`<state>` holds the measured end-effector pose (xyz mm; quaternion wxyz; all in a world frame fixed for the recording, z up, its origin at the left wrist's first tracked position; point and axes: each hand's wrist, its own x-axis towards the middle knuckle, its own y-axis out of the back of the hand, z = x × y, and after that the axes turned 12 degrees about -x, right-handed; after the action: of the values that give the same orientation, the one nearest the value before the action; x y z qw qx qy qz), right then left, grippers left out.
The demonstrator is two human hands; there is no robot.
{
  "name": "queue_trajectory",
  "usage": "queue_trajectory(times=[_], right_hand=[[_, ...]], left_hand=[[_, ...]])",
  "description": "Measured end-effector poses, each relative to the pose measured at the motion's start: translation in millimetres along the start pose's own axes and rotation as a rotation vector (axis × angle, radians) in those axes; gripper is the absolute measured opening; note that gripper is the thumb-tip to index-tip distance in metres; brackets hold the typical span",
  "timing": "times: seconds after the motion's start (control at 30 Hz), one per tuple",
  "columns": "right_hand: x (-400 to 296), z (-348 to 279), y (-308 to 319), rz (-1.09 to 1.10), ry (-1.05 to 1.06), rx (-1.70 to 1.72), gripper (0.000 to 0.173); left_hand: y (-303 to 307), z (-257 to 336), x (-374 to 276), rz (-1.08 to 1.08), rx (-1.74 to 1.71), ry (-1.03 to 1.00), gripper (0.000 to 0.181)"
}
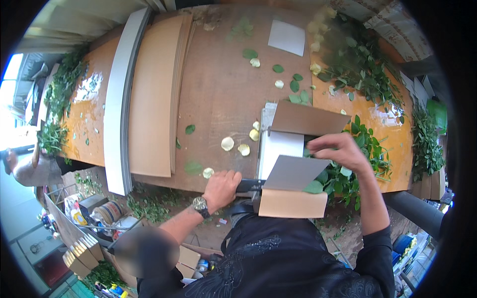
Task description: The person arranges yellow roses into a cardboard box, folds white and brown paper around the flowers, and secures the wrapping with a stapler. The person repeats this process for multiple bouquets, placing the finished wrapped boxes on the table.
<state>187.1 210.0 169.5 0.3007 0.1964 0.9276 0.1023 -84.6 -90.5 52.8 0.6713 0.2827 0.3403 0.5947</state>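
Note:
My left hand, a watch on its wrist, is closed around the end of a black tool at the table's front edge. The tool's full form is hidden by the hand and by card. Just right of it lies a folded piece of cardboard with a raised brown flap, a white panel, a grey flap and a tan flap overhanging the edge. My right hand is above leafy stems beside the cardboard. Its fingers are bent and apart from the thumb, and nothing shows between them.
Stacks of white-edged card and brown cardboard sheets span the table's left. Loose petals and leaves dot the brown board. Cut roses lie at back right. A person is at far left. A cart stands below.

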Motion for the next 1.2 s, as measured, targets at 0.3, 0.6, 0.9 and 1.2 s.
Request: queue_trajectory(times=[0.3,0.6,0.9,1.2], right_hand=[[108.2,77.4,152.4,0.677,-0.092,-0.12,0.021],[227.4,165.0,180.8,0.643,-0.043,-1.268,0.062],[260.1,167.5,221.6,0.956,0.195,-1.309,0.069],[300.4,185.8,269.5,0.855,-0.107,-1.34,0.067]], left_hand=[[-9.0,-26.8,7.9,0.138,-0.084,-0.064,0.074],[-0.5,-106.9,65.1,0.4,0.014,0.31,0.072],[-8.1,-150.2,191.3,0.672,-0.014,0.376,0.076],[-12.8,-155.3,195.7,0.734,-0.012,0.339,0.084]])
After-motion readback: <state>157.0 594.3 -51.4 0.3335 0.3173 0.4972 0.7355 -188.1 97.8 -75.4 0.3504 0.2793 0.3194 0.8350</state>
